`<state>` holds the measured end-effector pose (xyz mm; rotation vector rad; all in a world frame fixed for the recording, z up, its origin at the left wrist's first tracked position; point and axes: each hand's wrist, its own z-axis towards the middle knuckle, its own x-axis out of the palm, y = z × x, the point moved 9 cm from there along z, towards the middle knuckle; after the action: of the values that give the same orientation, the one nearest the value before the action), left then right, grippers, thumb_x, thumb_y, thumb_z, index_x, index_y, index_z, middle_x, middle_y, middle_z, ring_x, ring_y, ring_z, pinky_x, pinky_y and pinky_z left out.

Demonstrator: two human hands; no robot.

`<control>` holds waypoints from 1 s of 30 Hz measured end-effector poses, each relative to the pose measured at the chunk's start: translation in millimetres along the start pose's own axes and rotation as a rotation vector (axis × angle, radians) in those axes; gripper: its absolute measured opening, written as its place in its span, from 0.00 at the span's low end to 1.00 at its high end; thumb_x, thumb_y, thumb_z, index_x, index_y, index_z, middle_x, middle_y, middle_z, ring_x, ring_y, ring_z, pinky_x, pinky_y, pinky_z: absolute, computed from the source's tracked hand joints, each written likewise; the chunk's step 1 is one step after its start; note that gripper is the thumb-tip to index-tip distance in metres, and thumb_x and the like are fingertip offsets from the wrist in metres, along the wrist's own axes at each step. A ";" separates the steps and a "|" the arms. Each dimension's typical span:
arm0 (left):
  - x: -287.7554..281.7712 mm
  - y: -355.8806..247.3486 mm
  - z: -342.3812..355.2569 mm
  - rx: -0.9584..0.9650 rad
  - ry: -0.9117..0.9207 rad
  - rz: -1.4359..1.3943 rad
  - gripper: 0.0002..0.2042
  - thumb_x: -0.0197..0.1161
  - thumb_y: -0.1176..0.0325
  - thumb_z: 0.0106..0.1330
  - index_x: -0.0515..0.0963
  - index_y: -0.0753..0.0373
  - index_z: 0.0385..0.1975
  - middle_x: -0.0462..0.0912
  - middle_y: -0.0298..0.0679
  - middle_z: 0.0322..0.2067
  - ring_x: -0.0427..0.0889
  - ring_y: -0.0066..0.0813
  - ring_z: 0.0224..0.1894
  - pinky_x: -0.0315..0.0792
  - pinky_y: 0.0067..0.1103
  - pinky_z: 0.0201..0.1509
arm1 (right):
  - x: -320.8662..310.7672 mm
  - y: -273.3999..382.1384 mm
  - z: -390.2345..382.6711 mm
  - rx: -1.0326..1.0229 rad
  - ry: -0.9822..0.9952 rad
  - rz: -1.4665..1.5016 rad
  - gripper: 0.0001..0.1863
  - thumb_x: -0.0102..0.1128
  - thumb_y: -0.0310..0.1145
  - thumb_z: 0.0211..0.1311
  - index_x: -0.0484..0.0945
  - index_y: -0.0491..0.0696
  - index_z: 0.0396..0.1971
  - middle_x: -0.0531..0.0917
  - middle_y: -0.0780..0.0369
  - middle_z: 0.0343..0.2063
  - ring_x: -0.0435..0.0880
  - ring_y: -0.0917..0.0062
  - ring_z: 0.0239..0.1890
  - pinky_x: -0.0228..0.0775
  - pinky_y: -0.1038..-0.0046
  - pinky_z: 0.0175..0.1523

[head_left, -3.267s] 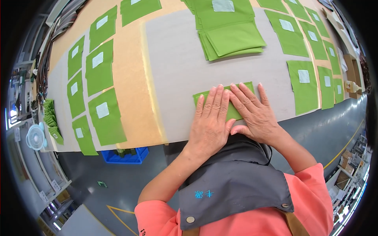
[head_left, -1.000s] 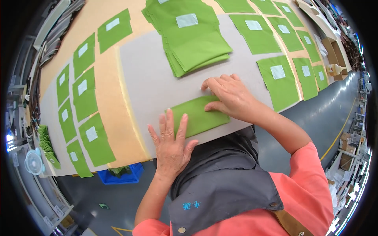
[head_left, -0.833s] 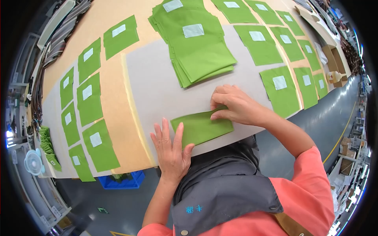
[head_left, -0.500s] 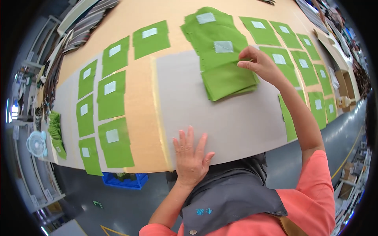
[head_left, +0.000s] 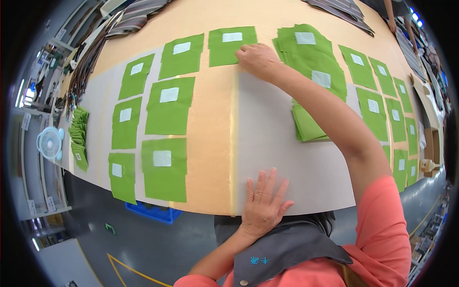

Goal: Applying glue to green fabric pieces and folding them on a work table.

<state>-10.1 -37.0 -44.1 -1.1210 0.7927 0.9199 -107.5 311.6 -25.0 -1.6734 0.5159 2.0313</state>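
With its fingers spread, my left hand (head_left: 267, 203) lies flat on the grey tabletop (head_left: 287, 153) near the front edge. Across the table my right hand (head_left: 258, 58) is closed, its fingertips pinching at the lower right corner of a green fabric piece (head_left: 221, 55). A pale blue patch (head_left: 232, 37) sits near the top of that piece. To the right lies a stack of green fabric pieces (head_left: 299, 50), partly covered by my right forearm; its top piece bears two pale patches.
More patched green pieces (head_left: 165, 124) lie in rows at the left, and others (head_left: 373, 115) at the right. A gathered green bundle (head_left: 79, 136) and a small fan (head_left: 50, 143) stand at the left edge. Striped cloth (head_left: 138, 16) lies behind. A blue crate (head_left: 153, 213) sits below.
My right hand has moved left and away from me, from above the stack to the single far piece. My left hand stays flat on the table. The view has shifted left.
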 end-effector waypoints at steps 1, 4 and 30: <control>-1.1 -1.2 -2.0 0.008 -0.007 -0.002 0.26 0.55 0.44 0.76 0.77 0.53 0.66 0.62 0.54 0.74 0.49 0.58 0.80 0.45 0.55 0.79 | 1.7 2.6 3.4 -0.009 0.030 -0.071 0.07 0.57 0.34 0.68 0.79 0.46 0.38 0.84 0.58 0.38 0.85 0.62 0.46 0.74 0.61 0.53; -6.5 -0.1 0.9 0.009 -0.030 -0.024 0.25 0.59 0.46 0.74 0.78 0.53 0.64 0.63 0.53 0.74 0.50 0.57 0.80 0.45 0.53 0.80 | 1.3 3.3 9.8 -0.010 0.067 -0.105 0.06 0.57 0.31 0.66 0.80 0.47 0.38 0.84 0.57 0.39 0.85 0.62 0.45 0.74 0.61 0.51; -76.2 36.1 7.2 0.035 -0.134 -0.035 0.19 0.65 0.83 0.49 0.86 0.55 0.40 0.83 0.29 0.37 0.83 0.29 0.45 0.57 0.42 0.71 | -94.8 142.7 -312.1 -0.053 -0.129 0.308 0.31 0.73 0.50 0.51 0.78 0.52 0.53 0.80 0.64 0.52 0.80 0.70 0.53 0.49 0.52 0.76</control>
<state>-74.0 -39.5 11.3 -1.0285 0.6754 0.9382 80.1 10.8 8.1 -1.5568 0.7177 2.3710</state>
